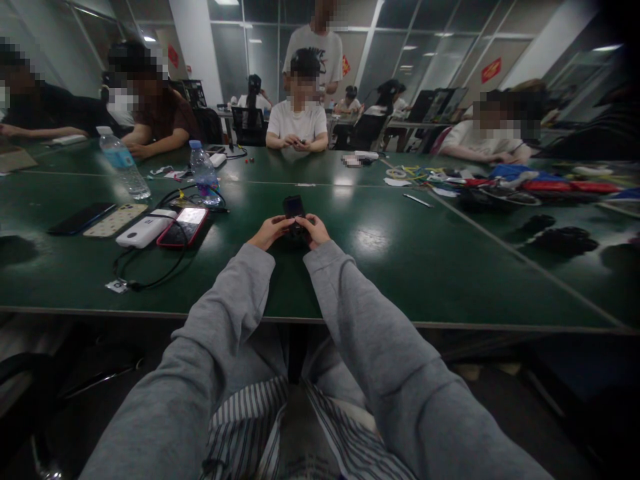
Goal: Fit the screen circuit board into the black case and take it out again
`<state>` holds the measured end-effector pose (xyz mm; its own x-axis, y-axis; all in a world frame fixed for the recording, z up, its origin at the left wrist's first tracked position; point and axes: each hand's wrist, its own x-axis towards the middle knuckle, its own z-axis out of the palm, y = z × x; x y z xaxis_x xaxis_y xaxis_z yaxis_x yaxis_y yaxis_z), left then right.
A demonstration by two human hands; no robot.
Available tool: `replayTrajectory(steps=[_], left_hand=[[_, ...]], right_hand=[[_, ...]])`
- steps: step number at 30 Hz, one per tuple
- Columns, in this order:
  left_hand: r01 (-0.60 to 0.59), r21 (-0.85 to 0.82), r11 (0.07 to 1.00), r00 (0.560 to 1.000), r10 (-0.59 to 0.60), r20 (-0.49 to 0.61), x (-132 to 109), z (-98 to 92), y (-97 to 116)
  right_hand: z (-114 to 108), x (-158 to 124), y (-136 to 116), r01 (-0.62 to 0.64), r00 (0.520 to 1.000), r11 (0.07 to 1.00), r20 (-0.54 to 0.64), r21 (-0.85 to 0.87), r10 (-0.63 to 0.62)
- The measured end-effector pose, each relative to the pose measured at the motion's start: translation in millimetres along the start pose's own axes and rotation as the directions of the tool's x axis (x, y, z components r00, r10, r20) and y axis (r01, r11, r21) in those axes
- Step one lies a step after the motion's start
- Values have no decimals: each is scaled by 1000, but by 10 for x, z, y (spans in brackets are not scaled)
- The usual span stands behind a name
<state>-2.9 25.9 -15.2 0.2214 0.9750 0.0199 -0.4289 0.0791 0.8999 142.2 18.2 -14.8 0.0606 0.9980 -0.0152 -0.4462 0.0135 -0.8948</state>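
Both arms reach forward over the green table (240, 280). Between my hands is a small black device (293, 207) with a dark, screen-like upper face; its exact kind is too small and dark to make out. My left hand (270, 232) grips its left side, fingers curled around it. From the right, my right hand (315, 230) closes on the same device. The thumbs come close together on its near side. Its lower part is partly hidden by the fingers and shadow.
Left of my hands lie a red-edged phone (183, 227), a white power bank (145, 228) with a black cable, a patterned phone case (115, 220) and two water bottles (204, 175), (124, 163). Rightward are a pen (418, 201) and tangled cables (500, 180). Several people sit around.
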Motion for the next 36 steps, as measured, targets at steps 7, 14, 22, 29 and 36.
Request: replayTrajectory(steps=[7,14,22,29,36], left_hand=[[11,16,1000,1000,-11,22,-14,-4,11],[0,53,999,1000,-1,17,-8,-20,4],[-1,41,999,1000,-1,27,32,-48,-17],[-16,61,998,1000,16,13,42,-60,-41],[-29,77,997,1000,29,10,20,-49,-31]], right_hand=[[-32,41,63,57,998,997,5,-55,-57],[-49,72,102,120,993,987,4,-110,-121],[-18,40,72,141,989,979,-12,-148,-145],[-6,16,70,168,985,968,9,-186,-170],[-18,18,81,178,984,968,43,-179,-173]])
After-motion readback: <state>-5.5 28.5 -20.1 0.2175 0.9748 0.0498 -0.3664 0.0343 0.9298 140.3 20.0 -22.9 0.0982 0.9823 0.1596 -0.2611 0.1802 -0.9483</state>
